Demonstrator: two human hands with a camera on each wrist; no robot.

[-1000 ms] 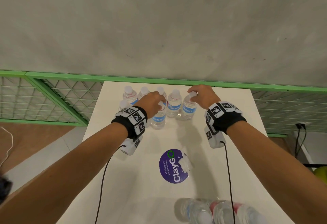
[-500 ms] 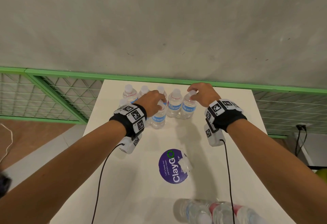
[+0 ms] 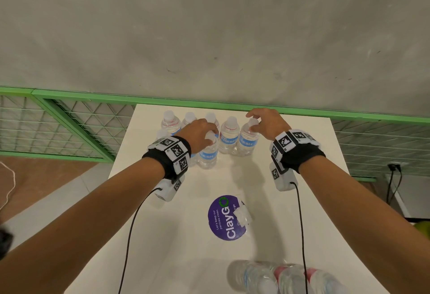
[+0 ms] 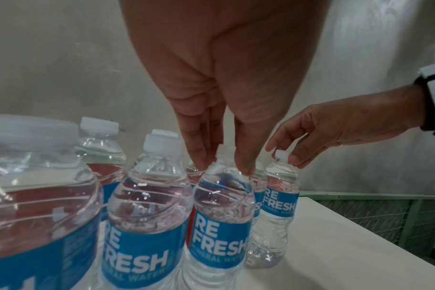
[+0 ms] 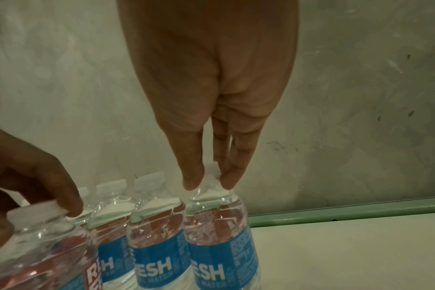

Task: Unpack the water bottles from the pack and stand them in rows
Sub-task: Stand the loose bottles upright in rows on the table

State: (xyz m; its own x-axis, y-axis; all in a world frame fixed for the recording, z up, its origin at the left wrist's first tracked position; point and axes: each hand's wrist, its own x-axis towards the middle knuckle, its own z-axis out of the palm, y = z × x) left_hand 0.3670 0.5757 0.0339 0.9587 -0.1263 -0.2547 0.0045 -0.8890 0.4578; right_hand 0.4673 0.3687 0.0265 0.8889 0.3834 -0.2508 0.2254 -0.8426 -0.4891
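White table (image 3: 290, 200) against a grey wall — upright bottles cluster at its far edge. Left hand (image 3: 200, 132) pinches a front bottle's (image 3: 207, 154) neck from above; right hand (image 3: 267, 122) pinches the end bottle's (image 3: 247, 141) cap.

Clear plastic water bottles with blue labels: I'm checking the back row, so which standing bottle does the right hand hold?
The clear plastic water bottle at the back row's right end; the right hand pinches its white cap.
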